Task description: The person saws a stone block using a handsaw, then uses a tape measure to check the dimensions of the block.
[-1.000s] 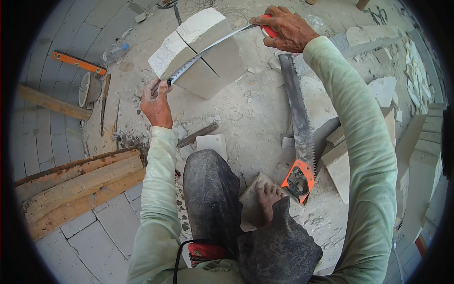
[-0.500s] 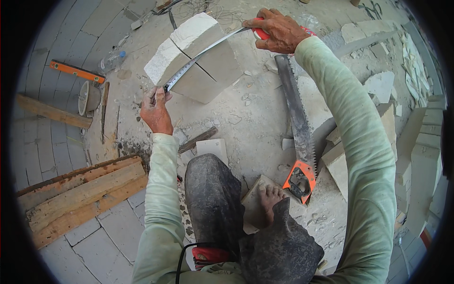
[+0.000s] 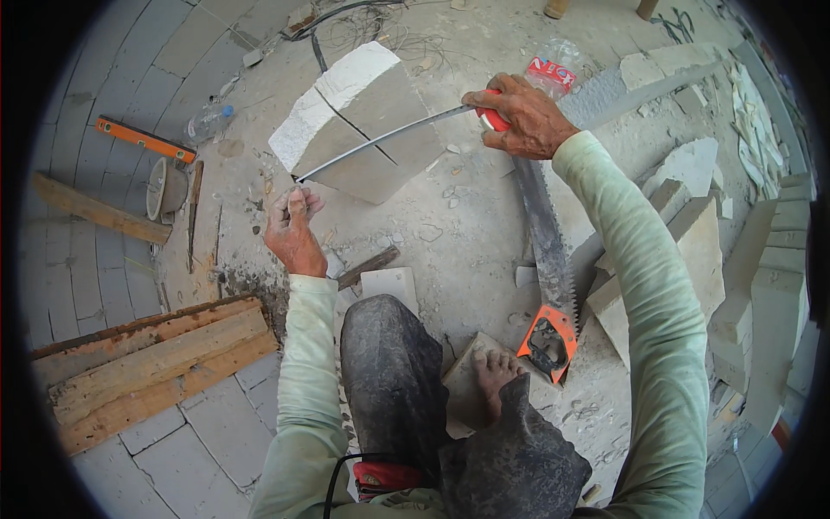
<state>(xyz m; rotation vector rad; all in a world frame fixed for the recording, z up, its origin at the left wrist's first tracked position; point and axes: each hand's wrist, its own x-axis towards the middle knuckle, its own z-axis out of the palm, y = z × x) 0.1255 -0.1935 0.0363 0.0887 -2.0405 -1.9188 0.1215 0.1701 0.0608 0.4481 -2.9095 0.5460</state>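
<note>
My right hand (image 3: 523,121) grips a red tape measure (image 3: 491,112). Its steel blade (image 3: 380,138) stretches down-left across a thick, curved-edged white block (image 3: 363,173) with a dark slit across it, ending near the block's lower-left corner. My left hand (image 3: 296,227) is just below the blade's end with fingers curled together; whether they still touch it, or hold something else, is unclear. A handsaw (image 3: 542,242) with an orange handle (image 3: 546,342) lies right of the block, its tip beneath my right hand.
An orange spirit level (image 3: 145,138), a round tub (image 3: 164,188) and timber boards (image 3: 164,372) lie left. Broken slabs (image 3: 666,259) and stacked blocks (image 3: 769,329) are on the right. Plastic bottles (image 3: 551,73), cables (image 3: 363,22) and rubble surround the block. My bare foot (image 3: 497,381) rests on a slab.
My right hand and tape case have moved down toward me. My left hand has shifted down and slightly right, from pinching the blade's end to just below it. The blade lies lower across the block.
</note>
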